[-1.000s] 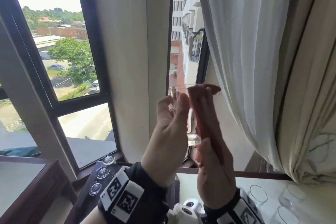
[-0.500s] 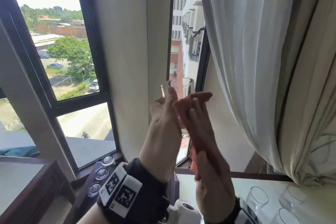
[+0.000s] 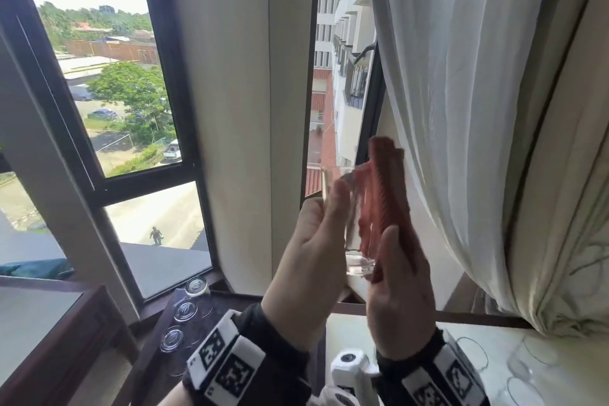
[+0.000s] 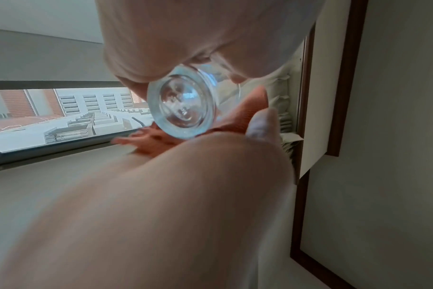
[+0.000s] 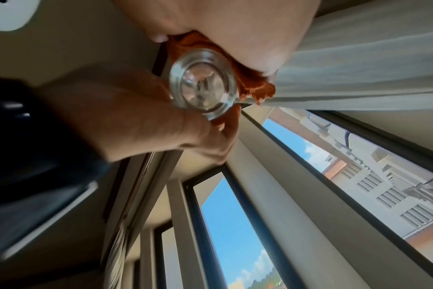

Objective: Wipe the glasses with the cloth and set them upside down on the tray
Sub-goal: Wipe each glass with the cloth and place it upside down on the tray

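Observation:
A clear glass (image 3: 350, 227) is held up in front of the window, base down. My left hand (image 3: 324, 208) grips it from the left, fingers curled round its wall. My right hand (image 3: 397, 260) holds a red cloth (image 3: 384, 194) against the glass's right side; the cloth hides its fingers. The left wrist view looks at the thick base of the glass (image 4: 183, 101), with the cloth (image 4: 158, 140) beneath it. In the right wrist view the cloth (image 5: 257, 90) lies behind the glass (image 5: 203, 86). Three glasses (image 3: 186, 310) stand upside down on the dark tray (image 3: 155, 372) at the lower left.
Upright glasses (image 3: 471, 351) stand on the pale table (image 3: 379, 330) at the lower right. A white curtain (image 3: 478, 109) hangs close beside my right hand. The window frame (image 3: 171, 76) and a wall pillar (image 3: 237, 109) are right behind the glass. A dark wooden table (image 3: 66, 333) stands at the left.
My right hand has slid the cloth back up the glass, its top edge now above the rim. Both hands and the glass have shifted slightly right.

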A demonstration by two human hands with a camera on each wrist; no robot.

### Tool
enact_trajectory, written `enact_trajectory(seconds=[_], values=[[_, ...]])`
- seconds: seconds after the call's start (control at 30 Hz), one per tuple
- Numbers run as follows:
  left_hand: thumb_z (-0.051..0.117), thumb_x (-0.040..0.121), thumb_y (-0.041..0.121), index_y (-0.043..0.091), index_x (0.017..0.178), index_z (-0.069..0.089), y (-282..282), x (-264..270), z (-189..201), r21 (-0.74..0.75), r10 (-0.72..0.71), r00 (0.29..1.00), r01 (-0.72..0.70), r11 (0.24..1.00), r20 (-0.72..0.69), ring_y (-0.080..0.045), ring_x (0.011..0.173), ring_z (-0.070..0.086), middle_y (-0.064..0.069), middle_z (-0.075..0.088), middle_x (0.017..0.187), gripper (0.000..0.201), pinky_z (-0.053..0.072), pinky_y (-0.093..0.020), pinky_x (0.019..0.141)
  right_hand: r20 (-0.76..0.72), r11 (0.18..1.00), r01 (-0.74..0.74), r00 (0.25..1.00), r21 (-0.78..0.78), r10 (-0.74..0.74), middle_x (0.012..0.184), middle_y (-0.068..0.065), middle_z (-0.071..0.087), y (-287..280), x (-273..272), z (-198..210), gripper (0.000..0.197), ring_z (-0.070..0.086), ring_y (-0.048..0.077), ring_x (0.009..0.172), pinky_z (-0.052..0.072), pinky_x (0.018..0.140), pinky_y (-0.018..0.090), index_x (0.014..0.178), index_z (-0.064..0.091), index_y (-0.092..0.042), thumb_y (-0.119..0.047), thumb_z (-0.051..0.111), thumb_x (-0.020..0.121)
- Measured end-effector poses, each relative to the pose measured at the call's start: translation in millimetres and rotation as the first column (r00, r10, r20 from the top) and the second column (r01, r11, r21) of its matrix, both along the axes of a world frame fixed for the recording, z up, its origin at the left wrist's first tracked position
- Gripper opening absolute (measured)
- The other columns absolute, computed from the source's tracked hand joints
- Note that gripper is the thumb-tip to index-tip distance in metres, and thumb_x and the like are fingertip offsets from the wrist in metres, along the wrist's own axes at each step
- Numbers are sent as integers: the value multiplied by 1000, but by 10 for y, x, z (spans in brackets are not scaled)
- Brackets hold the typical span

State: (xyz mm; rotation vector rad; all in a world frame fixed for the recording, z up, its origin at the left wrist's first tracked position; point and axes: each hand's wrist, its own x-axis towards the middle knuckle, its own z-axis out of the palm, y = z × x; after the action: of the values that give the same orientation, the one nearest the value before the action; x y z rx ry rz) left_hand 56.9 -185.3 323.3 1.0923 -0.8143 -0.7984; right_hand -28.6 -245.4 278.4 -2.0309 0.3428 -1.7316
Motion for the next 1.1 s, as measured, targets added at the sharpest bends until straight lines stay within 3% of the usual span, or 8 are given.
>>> enact_trajectory(seconds=[0.13, 0.3, 0.47, 0.6, 0.73, 0.83, 0.97, 1.1], values=[[48, 90, 77, 17, 126, 62, -10, 148, 125, -25, 54, 996, -56, 998, -70, -19, 94, 75, -1, 79, 103, 71, 59, -34, 81, 11, 968, -252, 968, -17, 252, 151, 16, 48, 190, 21, -249, 46, 28, 21, 151, 29, 119, 27, 152, 40, -14, -27, 38, 109], [46, 95, 71, 16, 127, 51, 16, 96, 87, -40, -7, 1000, 8, 999, 29, -26, 77, 63, -8, 65, 86, 64, 61, -36, 69, -154, 981, 119, 983, 153, -95, 99, 39, 66, -62, 77, -491, 150, 60, 29, 101, 32, 102, 5, 158, 11, -40, 24, 88, 46], [38, 96, 63, 18, 125, 49, -10, 40, 29, -20, 13, 989, -10, 1000, 148, 4, 67, 65, 13, 69, 70, 55, 56, -16, 64, -130, 996, 77, 988, -32, -81, 142, -4, 59, 13, 13, -4, 38, 48, 34, 135, 38, 114, 24, 138, 49, -53, -56, 45, 101], [43, 106, 52, 9, 125, 52, -47, 202, 96, -63, 11, 1000, -11, 998, -7, -15, 97, 76, 3, 78, 91, 48, 60, -29, 86, -175, 950, -213, 969, -229, 175, 163, 18, 28, 245, 0, -32, 49, 12, 36, 154, 13, 125, 51, 145, 43, 4, -17, 37, 102], [43, 91, 60, 15, 130, 48, -1, 206, 138, -72, -11, 1000, 12, 997, 23, -12, 77, 75, 3, 76, 84, 60, 60, -24, 69, -161, 988, -58, 986, -142, 35, 137, 16, 62, 241, -97, -367, 49, 54, 30, 131, 28, 112, 8, 148, 47, -35, -26, 57, 102], [44, 89, 67, 19, 126, 49, 3, 104, 59, -50, -15, 999, 17, 999, 35, -16, 77, 68, 6, 70, 77, 61, 61, -37, 78, -230, 990, 70, 972, 119, -41, 98, 36, 68, 39, 5, -305, 118, 71, 34, 86, 23, 97, -9, 149, 33, -43, 17, 82, 60], [38, 94, 80, 21, 125, 59, -47, 54, 9, 6, 35, 999, -35, 999, 35, -9, 77, 62, -1, 69, 96, 70, 54, -24, 69, -125, 996, 83, 989, 44, -77, 133, -21, 63, 80, -28, -87, 46, 60, 0, 119, 41, 94, 1, 138, 46, -49, -17, 50, 104], [44, 97, 70, 23, 109, 66, -38, 207, 223, 0, -15, 997, 15, 1000, -70, -15, 98, 74, 7, 81, 90, 53, 54, -35, 87, 57, 942, -335, 940, -19, 335, 155, 6, 46, 415, -11, -101, 42, 31, 23, 150, 29, 119, 26, 143, 55, -11, -11, 45, 102]])
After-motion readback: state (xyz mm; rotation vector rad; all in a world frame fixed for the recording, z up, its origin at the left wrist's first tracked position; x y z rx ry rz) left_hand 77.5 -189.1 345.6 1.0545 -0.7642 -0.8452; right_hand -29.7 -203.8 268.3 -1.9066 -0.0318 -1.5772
